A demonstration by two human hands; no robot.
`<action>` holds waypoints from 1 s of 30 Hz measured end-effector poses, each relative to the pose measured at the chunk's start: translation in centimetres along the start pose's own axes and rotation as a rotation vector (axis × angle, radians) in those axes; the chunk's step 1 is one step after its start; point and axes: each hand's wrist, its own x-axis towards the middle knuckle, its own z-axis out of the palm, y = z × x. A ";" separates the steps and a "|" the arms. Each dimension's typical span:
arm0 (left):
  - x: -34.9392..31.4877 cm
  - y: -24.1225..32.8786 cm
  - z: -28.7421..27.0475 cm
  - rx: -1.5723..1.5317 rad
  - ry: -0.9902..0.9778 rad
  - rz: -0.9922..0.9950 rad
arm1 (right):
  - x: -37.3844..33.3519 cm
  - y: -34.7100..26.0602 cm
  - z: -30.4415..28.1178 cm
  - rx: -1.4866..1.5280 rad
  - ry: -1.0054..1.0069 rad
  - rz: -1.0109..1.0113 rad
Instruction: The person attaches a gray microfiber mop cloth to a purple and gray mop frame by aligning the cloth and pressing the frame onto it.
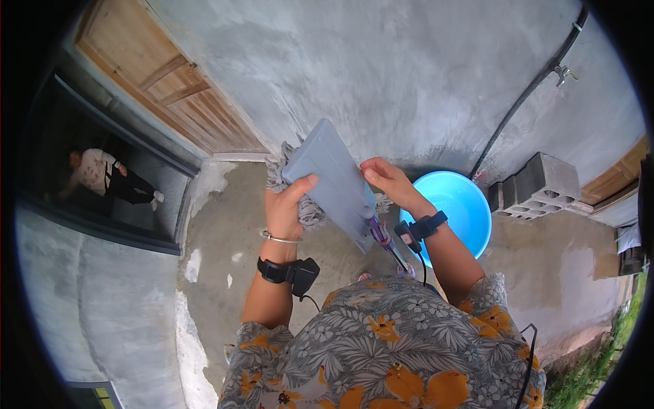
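A flat mop head is held up in front of me, its smooth grey plate (327, 180) tilted on a slant. A shaggy grey mop pad (313, 213) sticks out from under its left side. My left hand (289, 204) grips the left edge, thumb on top of the plate and the other fingers hidden beneath. At the right edge my right hand (392, 183) is closed, fingers bent; what its fingertips pinch is partly hidden. From a purple joint, the mop handle (395, 255) runs down toward my feet.
A light blue basin (455, 204) stands on the concrete floor to the right. Beyond it are grey hollow blocks (538, 183) and a wall tap (564, 73) on a black pipe. A wooden door (167, 75) is at the far left; another person (102, 174) stands in a dark doorway.
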 end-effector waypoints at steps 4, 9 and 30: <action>-0.6 0.1 0.5 -0.036 -0.108 -0.113 | 1.8 0.5 2.4 0.134 -0.194 0.042; 0.0 -0.1 -3.7 0.134 -0.234 -0.318 | 1.1 6.5 2.4 0.615 -0.053 -0.083; -1.8 10.9 0.3 -0.153 0.066 -0.275 | 1.5 4.2 7.6 0.414 -0.099 -0.008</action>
